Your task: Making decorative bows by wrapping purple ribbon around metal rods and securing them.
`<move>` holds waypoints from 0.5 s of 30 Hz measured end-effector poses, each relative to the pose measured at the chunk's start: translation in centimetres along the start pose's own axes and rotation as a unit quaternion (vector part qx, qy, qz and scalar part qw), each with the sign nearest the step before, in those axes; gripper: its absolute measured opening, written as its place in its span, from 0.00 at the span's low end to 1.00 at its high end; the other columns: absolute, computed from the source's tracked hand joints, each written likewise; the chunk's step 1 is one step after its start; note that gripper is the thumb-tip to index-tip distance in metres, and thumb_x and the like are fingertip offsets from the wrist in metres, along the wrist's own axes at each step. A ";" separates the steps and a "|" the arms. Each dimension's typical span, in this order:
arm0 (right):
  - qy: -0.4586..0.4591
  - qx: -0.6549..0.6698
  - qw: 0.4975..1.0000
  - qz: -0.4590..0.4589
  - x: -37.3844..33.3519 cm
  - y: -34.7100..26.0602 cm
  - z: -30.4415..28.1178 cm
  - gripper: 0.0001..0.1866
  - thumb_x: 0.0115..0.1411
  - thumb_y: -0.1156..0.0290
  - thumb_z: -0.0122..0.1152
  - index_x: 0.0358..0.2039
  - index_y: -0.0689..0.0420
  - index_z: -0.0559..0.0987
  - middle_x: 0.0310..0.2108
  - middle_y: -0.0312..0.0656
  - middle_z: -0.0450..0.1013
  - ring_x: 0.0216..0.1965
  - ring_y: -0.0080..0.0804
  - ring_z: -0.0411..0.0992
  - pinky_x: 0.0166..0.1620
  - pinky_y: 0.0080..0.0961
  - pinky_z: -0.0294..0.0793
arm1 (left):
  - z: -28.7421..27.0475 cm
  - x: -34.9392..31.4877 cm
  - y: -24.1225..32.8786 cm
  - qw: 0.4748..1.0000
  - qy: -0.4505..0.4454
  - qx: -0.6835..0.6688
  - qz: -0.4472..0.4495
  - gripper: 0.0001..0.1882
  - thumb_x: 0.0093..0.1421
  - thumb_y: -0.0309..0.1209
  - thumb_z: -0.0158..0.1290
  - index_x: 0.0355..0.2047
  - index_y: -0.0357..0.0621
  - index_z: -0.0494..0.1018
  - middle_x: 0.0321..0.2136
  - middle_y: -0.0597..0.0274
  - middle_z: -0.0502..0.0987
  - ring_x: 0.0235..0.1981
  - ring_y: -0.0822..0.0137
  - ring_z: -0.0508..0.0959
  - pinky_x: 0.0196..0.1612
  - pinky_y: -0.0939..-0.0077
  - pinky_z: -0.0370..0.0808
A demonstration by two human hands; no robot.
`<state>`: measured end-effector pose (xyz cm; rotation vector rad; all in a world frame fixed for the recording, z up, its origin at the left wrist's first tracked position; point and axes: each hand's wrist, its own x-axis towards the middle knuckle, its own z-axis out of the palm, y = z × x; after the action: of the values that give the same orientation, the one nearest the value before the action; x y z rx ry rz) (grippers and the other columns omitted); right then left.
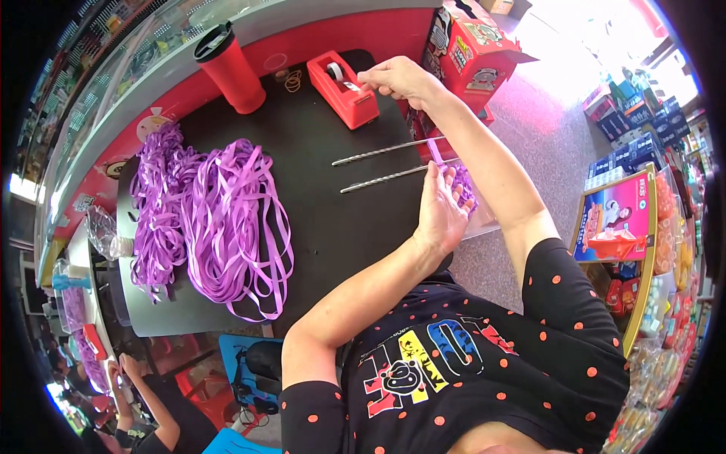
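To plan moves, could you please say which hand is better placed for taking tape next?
Probably the right hand: it is at the red tape dispenser, while the left hand is farther off, at a purple ribbon.

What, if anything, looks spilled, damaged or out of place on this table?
Nothing looks spilled or damaged. Mildly untidy: purple ribbons in loose heaps on the left of the black table, their loops straying unevenly.
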<state>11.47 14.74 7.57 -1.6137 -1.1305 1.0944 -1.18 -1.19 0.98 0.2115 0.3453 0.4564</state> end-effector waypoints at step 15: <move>-0.013 0.037 0.995 0.094 1.3 -1.8 0.6 0.11 0.50 0.63 0.70 0.26 0.57 0.80 0.20 0.28 0.70 0.15 0.09 0.53 0.18 0.12 0.46 | -0.2 0.4 0.0 1.000 -0.005 -0.013 0.003 0.49 0.60 0.62 0.40 0.67 0.50 0.29 0.69 0.59 0.34 0.69 0.56 0.32 0.66 0.54 0.34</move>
<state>10.81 16.50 8.91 -1.6765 -0.9584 1.2666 -0.95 -1.01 0.66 0.1902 0.3285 0.4641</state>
